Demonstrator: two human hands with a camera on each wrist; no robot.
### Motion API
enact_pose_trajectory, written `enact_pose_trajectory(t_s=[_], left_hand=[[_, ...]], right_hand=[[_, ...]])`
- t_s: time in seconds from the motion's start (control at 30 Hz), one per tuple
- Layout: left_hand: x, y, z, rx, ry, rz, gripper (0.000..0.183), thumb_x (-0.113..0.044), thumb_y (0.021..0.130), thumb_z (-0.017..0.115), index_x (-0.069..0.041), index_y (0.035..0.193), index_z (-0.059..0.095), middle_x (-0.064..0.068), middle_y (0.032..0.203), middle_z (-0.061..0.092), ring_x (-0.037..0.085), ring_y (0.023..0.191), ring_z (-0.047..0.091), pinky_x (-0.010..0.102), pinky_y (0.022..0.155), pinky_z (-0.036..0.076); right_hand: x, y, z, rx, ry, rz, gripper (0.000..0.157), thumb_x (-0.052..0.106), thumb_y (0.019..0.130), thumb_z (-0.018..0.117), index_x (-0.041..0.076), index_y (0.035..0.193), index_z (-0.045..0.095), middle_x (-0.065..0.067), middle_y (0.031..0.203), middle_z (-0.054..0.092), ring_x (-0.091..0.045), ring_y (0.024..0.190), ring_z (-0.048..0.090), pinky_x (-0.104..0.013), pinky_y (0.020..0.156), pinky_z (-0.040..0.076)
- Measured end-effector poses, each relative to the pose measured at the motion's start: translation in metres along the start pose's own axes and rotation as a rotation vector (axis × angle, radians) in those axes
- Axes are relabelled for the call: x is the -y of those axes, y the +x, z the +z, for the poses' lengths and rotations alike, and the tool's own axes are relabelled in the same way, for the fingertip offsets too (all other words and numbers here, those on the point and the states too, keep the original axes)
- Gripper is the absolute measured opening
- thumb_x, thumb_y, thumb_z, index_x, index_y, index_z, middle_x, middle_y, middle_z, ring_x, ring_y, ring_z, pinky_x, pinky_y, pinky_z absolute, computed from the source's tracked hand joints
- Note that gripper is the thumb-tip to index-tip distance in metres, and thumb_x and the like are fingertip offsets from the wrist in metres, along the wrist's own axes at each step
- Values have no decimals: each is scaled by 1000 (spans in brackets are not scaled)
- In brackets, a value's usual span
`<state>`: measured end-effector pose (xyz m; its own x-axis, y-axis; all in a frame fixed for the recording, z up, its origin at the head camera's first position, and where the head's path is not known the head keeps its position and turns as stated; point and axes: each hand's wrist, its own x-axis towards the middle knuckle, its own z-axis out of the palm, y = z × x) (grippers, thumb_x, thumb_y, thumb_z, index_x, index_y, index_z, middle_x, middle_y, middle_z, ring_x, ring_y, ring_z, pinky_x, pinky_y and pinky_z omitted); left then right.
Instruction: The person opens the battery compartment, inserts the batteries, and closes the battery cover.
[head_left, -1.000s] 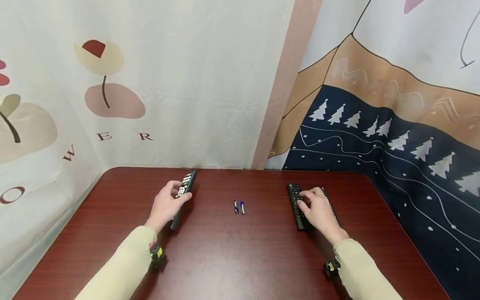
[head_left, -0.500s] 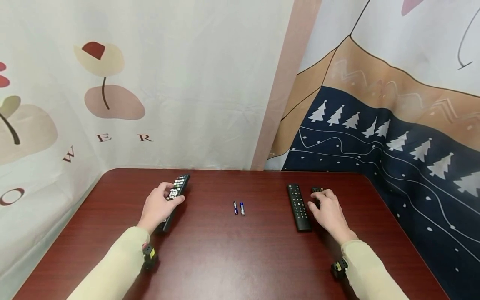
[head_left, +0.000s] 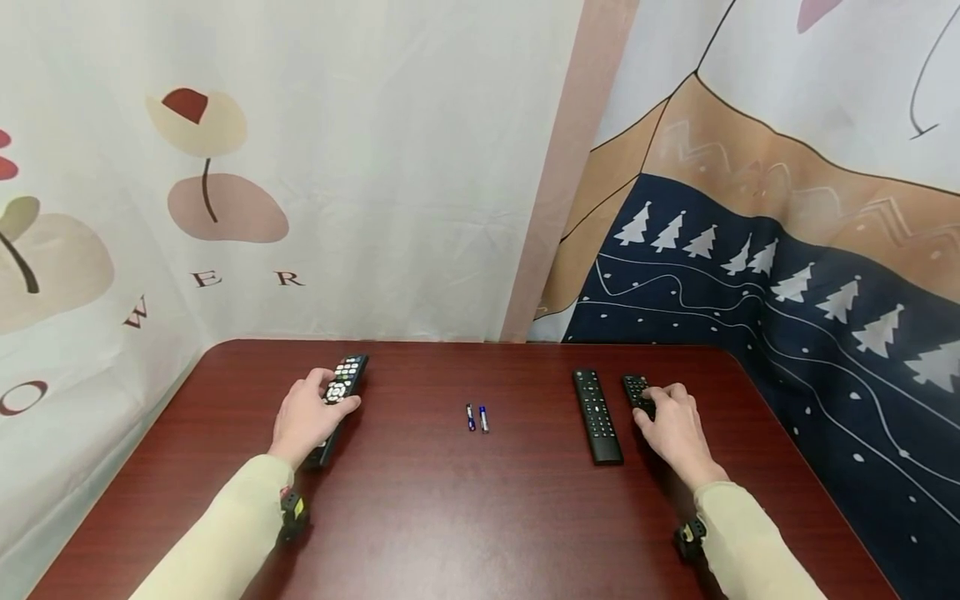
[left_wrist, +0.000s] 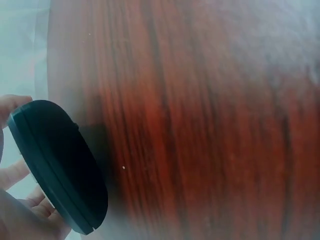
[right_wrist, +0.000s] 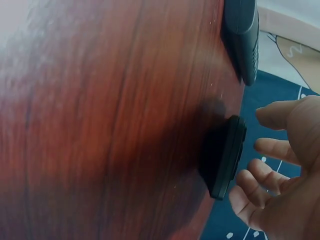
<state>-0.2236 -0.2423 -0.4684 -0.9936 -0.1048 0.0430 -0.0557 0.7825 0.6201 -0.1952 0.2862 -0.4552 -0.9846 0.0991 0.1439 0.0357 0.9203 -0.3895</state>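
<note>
At the left of the table, my left hand (head_left: 306, 417) grips a black remote control (head_left: 345, 377) by its sides, thumb on the right edge. In the left wrist view, the rounded lower end of this remote control (left_wrist: 62, 165) shows close over the wood. My right hand (head_left: 678, 433) is over a second, short black remote control (head_left: 635, 385) at the right and hides its lower part. From the right wrist view, loosely bent fingers (right_wrist: 270, 147) stand a little apart from this remote control (right_wrist: 229, 160). A third, longer black remote control (head_left: 597, 417) lies left of the right hand.
Two small blue-and-silver batteries (head_left: 477, 418) lie side by side mid-table. The reddish-brown table (head_left: 450, 508) ends at a white printed curtain (head_left: 390, 208) behind and a navy, tree-patterned cloth (head_left: 690, 283) at the right.
My left hand has moved left and toward me, lowering its remote control toward the table. My right hand has shifted right, from beside the long remote control to the short one.
</note>
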Motion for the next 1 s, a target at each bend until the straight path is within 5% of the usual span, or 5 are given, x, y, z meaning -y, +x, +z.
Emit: enact_pose_trajectory(t_s=[1.0], left_hand=[[4,1,3,-28,59,-84,72,-44,89,75,-2,141,45,27,116,50,40,99,56,53,78,50]], right_hand=[[-6,3,-2,125,-21,99,62,24,96,69,-14,139,46,-39,134,37,-51,102,59,-62,94,50]])
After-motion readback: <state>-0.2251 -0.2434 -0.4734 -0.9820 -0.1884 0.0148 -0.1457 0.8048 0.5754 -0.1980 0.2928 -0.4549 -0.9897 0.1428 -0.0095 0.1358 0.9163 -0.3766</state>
